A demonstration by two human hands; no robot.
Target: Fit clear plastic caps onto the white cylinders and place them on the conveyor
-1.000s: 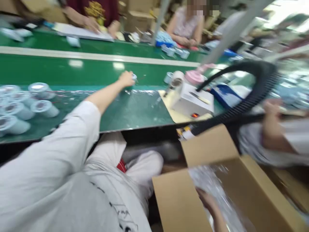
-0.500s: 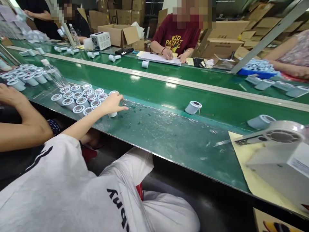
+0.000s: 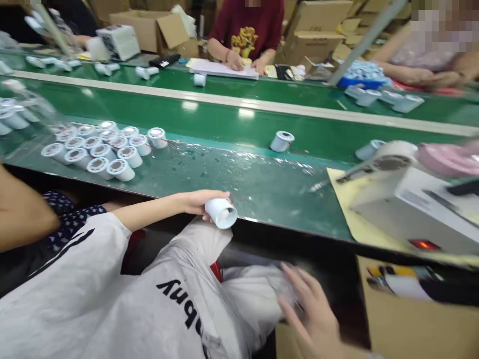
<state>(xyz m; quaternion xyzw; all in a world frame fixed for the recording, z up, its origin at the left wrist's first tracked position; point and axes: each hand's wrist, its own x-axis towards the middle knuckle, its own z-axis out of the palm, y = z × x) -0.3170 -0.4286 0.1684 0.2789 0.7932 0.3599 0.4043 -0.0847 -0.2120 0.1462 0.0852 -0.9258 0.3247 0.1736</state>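
My left hand [image 3: 198, 203] is closed around a pale blue-white plastic cylinder housing [image 3: 220, 213], above the near edge of the bench. The cylinder is tilted, its hollow open end facing me, and a thin red wire shows beside it. My right hand [image 3: 312, 309] is low on the right, over my lap and smeared by motion. A greyish blur lies between its thumb and fingers; whether it holds anything I cannot tell. To the left on the bench stands a group of similar cylinders [image 3: 101, 149] with ringed tops, some with red wires.
A green conveyor [image 3: 232, 112] runs behind the bench ledge [image 3: 262, 184], with a lone cylinder [image 3: 282, 141] on it. On the right, a white machine [image 3: 407, 194] with a lit red switch sits on yellow paper. A clear bottle [image 3: 41, 107] is at left. Co-workers sit across and beside me.
My left hand has drawn a cylinder from the group back toward me and tipped it. My right hand has come into view at lower right. The view has shifted.
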